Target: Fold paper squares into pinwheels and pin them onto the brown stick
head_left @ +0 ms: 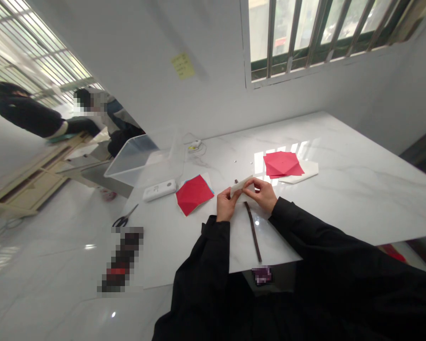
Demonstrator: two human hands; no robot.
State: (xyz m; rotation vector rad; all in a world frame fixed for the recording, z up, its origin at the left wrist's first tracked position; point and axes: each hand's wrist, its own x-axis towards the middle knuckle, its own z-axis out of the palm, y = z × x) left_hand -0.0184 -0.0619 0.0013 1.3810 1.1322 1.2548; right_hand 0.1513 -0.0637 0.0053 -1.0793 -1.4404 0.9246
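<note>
Black cloth sleeves (202, 279): left hand (227, 203) and right hand (263, 194) clamped on folded white paper (240, 186). Slack pinch drops it on dark strip (252, 231) at 6 o'clock.

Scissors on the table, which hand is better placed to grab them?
Your left hand probably: it is on the side of the scissors, nearer than your right hand, though both hold the folded white paper.

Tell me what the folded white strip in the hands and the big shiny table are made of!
The folded white strip looks like matte paper: it shows sharp creases. The big glossy white table top looks like polished marble, or maybe imitation stone: it has soft grey veins and shiny reflections.
</note>
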